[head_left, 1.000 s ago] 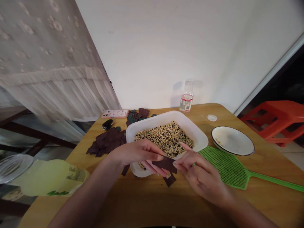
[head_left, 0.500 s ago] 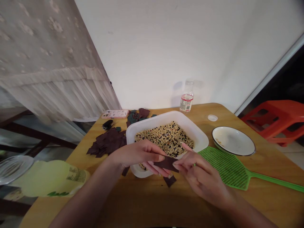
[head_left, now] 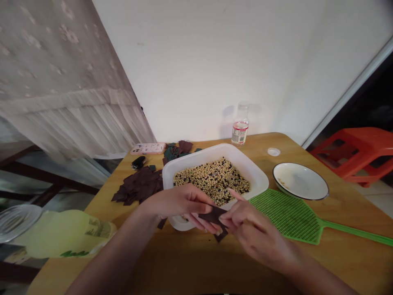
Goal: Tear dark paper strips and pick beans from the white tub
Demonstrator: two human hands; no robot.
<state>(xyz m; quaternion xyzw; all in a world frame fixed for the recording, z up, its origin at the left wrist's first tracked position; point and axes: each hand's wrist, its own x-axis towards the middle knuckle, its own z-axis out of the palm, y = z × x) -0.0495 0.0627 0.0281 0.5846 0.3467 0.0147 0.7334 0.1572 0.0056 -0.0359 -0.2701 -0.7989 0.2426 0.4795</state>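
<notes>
A dark brown strip (head_left: 211,214) is stretched between both hands over the near edge of a white tray (head_left: 259,175). My left hand (head_left: 187,205) pinches its left part between thumb and fingers. The fingertips of my right hand (head_left: 248,225) grip its right end. Small beige and black beads (head_left: 215,176) fill the tray's bottom. A pile of dark brown pieces (head_left: 139,185) lies left of the tray. Another dark piece (head_left: 221,235) rests on the table below my hands, partly covered by them.
Behind the pile are a pink phone (head_left: 147,148), a black object (head_left: 138,162) and dark green scraps (head_left: 172,151). A clear bottle (head_left: 240,129) stands by the wall. Rightward lie a white cap (head_left: 274,152), a plate (head_left: 301,181) and a green fly swatter (head_left: 288,215). A yellow-green container (head_left: 64,231) is at left.
My right hand has shifted slightly left, closer to my left hand, and the strip between them shows less length. The view has moved slightly.
</notes>
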